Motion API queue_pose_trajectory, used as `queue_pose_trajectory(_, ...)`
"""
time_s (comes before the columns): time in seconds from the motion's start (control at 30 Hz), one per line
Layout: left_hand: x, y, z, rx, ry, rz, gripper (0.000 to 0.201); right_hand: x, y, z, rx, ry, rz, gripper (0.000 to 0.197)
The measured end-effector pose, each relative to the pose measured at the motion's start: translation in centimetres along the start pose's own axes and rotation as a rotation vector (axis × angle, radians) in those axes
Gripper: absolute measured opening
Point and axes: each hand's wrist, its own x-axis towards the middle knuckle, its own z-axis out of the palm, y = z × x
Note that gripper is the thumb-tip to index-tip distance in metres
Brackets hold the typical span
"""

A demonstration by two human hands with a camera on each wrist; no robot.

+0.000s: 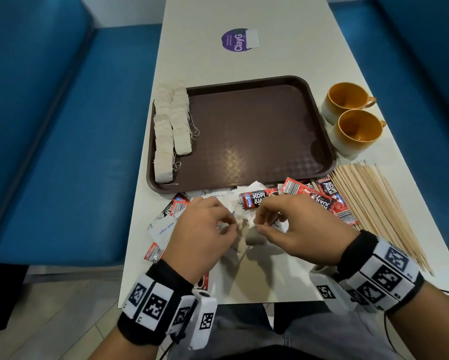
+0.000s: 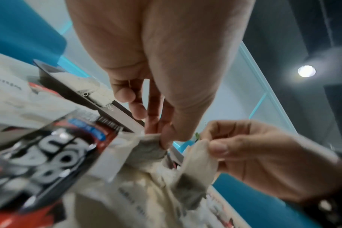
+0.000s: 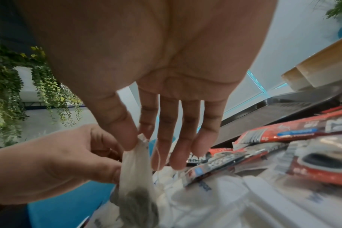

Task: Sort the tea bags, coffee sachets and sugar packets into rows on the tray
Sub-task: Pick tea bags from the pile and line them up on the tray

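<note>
White table (image 1: 283, 61): both hands pinch tea bags (image 2: 152, 148).

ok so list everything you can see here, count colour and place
tray: one, brown, mid table
tea bags on tray: two rows, off-white, tray's left edge
tea bags in the grip: two, off-white, over the pile
coffee sachets: several, red and black, near pile
sugar packets: several, white, near pile
cups: two, orange, right of tray
stir sticks: many, wooden, right side
sticker: one, purple, far table
left hand: pinches one tea bag
right hand: pinches the other
</note>
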Motion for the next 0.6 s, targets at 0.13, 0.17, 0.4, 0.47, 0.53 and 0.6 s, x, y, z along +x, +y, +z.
queue_pose_trajectory(0.13, -0.3, 0.3, -1.9, -0.244, 0.019, -0.084, 0.011, 0.2, -0.4, -0.3, 0.062, 0.056, -0.044, 0.004)
queue_pose_trajectory(0.17, -0.3, 0.3, -2.2, -0.330, 0.014, -0.127, 0.010, 0.3, -0.6, -0.4, 0.096, 0.082, -0.055, 0.004)
queue_pose_trajectory(0.4, -0.1, 0.2, -3.0, -0.847, 0.007, -0.335, 0.004, 0.9, -1.2, -0.2, 0.199, 0.160, -0.103, 0.011)
queue_pose_trajectory(0.47, 0.0, 0.5, -2.8, -0.901, 0.003, -0.339, 0.002, 1.2, -1.2, 0.2, 0.227, 0.150, -0.107, 0.012)
queue_pose_trajectory(0.53, 0.1, 0.6, -2.5, -0.925, -0.005, -0.333, 0.005, 1.4, -1.1, 0.6, 0.246, 0.156, -0.105, 0.010)
queue_pose_trajectory(0.6, 0.1, 0.3, -2.4, -0.940, -0.011, -0.339, 0.011, 1.5, -0.9, 0.8, 0.235, 0.201, -0.107, 0.010)
